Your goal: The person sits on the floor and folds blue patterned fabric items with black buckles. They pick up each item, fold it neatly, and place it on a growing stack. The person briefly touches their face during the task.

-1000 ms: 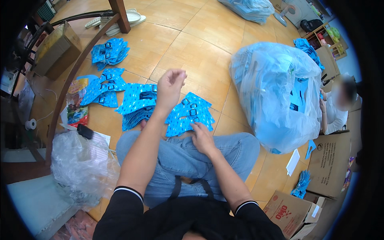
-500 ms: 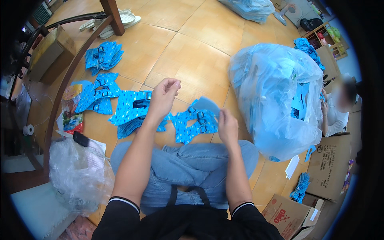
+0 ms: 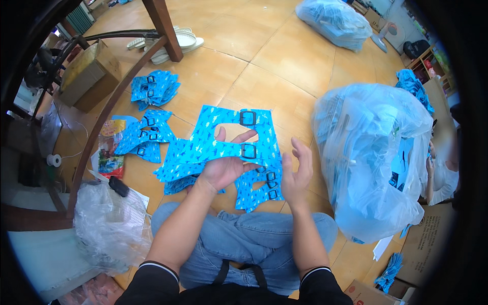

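Note:
A blue strap piece [image 3: 221, 149] printed with small white and dark fish-like shapes is raised in front of me, with two black buckles and an opening between its bands. My left hand [image 3: 223, 172] holds it from below, palm up, its fingertips showing through the opening. Beside the piece's right edge, my right hand [image 3: 298, 175] is open with its fingers apart. Beneath lie more pieces of the same print: one stack [image 3: 179, 184] partly hidden by the raised piece, and a smaller group [image 3: 259, 192] with buckles close to my knees.
Further stacks of blue pieces [image 3: 147, 133] lie to the left. A big clear bag [image 3: 368, 168] of blue pieces stands right, near another person [image 3: 445, 175]. Crumpled clear plastic [image 3: 109, 223] is at my left, beside a curved wooden frame [image 3: 96, 122]. Cardboard boxes [image 3: 424, 244] stand at right.
My left hand, earlier above the floor stacks without a piece, now holds a raised buckled piece. My right hand no longer holds the blue flap it pinched. The view has shifted.

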The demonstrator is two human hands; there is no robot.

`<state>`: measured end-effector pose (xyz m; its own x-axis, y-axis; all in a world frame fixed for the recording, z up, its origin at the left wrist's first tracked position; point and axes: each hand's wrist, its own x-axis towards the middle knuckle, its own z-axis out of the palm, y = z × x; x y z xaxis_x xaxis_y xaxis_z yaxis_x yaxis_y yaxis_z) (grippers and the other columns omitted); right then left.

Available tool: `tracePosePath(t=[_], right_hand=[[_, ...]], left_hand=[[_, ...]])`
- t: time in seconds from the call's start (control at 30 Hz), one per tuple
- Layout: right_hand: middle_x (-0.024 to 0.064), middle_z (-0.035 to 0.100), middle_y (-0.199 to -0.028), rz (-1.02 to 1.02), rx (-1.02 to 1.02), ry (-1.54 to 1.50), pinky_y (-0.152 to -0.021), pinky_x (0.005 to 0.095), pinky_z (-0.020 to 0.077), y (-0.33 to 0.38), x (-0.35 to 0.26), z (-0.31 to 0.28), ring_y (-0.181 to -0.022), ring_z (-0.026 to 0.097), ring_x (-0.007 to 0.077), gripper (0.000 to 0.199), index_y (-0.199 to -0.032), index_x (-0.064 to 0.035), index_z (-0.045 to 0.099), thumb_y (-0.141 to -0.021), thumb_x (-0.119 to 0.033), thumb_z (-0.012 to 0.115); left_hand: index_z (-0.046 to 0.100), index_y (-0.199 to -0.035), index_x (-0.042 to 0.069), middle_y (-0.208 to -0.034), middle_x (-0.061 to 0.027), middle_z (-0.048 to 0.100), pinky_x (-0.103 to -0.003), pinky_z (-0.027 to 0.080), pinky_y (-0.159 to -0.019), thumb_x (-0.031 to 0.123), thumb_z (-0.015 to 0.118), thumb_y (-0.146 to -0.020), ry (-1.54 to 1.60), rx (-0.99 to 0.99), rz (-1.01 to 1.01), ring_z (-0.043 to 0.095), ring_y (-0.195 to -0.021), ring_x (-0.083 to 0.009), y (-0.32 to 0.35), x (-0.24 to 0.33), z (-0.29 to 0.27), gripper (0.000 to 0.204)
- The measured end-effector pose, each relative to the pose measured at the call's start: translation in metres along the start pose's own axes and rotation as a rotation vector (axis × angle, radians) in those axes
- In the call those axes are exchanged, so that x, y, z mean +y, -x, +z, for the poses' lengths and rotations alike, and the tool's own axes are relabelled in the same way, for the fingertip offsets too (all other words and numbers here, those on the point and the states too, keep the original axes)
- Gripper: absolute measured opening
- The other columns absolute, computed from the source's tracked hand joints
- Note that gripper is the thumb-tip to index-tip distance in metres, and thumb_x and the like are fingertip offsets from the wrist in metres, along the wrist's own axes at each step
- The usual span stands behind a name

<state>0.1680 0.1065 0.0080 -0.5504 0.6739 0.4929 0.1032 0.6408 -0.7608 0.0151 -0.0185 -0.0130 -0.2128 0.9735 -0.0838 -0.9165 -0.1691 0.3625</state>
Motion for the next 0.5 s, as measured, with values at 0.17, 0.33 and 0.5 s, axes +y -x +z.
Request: tracePosePath(t=[0.17,0.33,0.5], right_hand=[[0.0075,0.061,-0.112,0.650,-0.271,-0.619,-0.082,0.0263,0.0479,0.001,0.025,-0.009,-0.098,0.057,0.0103,0.035,-0.122,0.0027,0.055,-0.099,-0.024,0.054],[0.0007,0.063,-0.093,0.624,-0.213,-0.757,-0.071,0.0189,0.0463,-0.010,0.031,-0.029,-0.080,0.056,0.0033,0.027,-0.114,0.0006,0.057,-0.099,-0.021,0.055],[-0.0017,0.060,-0.089,0.560,-0.216,-0.665,-0.068,0.0190,0.0450,-0.019,0.036,-0.049,-0.077,0.053,0.0021,0.023,-0.106,-0.0009,0.057,-0.100,-0.023,0.054]], left_hand=[[0.039,-0.142,0.005,-0.133,-0.0178,0.054,-0.048,0.041,-0.103,0.058,0.039,-0.096,-0.309,0.037,-0.067,0.051,-0.124,-0.0311,-0.003,-0.018,0.007,0.071],[0.046,-0.137,0.004,-0.129,-0.0164,0.057,-0.041,0.044,-0.101,0.034,0.054,-0.095,-0.254,0.165,0.093,0.055,-0.118,-0.0256,0.000,0.002,-0.002,0.052],[0.057,-0.121,0.003,-0.109,-0.0096,0.066,-0.029,0.050,-0.086,0.032,0.054,-0.098,-0.382,0.290,0.161,0.062,-0.098,-0.0134,0.003,0.027,-0.007,0.037]])
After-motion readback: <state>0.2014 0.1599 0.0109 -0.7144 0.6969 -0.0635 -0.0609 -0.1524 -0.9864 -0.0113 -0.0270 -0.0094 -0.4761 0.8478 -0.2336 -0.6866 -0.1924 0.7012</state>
